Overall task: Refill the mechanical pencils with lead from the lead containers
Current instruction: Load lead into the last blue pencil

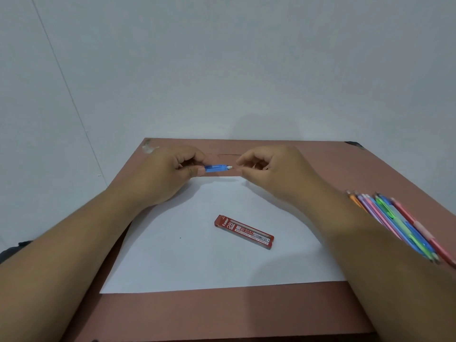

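- We hold a blue mechanical pencil (218, 168) in our left hand (170, 172), above the far edge of the white paper sheet (197, 262); thumb and fingers are curled round the barrel, which lies roughly level and points right.
- The pencil's white end (229, 167) sticks out toward our right hand (274, 169); most of the barrel is hidden inside the left fist.
- The right hand hovers just beside that white end, thumb and forefinger drawn together in a pinch. Whether anything sits between the fingertips, we cannot tell: too small to see.
- A small gap shows between the pencil's end and the right fingertips.
- The red lead container (244, 232), marked 2B, lies flat near the middle of the sheet, set diagonally, its long axis running from far-left to near-right. It is well apart from both hands and touches neither forearm.
- The sheet lies on a reddish-brown table (222, 314); a bare strip of table shows along the near edge, and another along the far edge beyond the hands.
- Both forearms cross the sheet's left and right edges and converge at its far edge, leaving open paper between them around the container.
- A bundle of mechanical pencils (397, 223), orange, purple, pink, green and blue, lies by the table's right edge, off the sheet, partly covered by our right forearm.
- The far left corner of the table bears a pale scuffed patch (149, 146); the far right corner shows a dark mark (355, 144).
- A plain pale wall (222, 70) stands behind the table's far edge.
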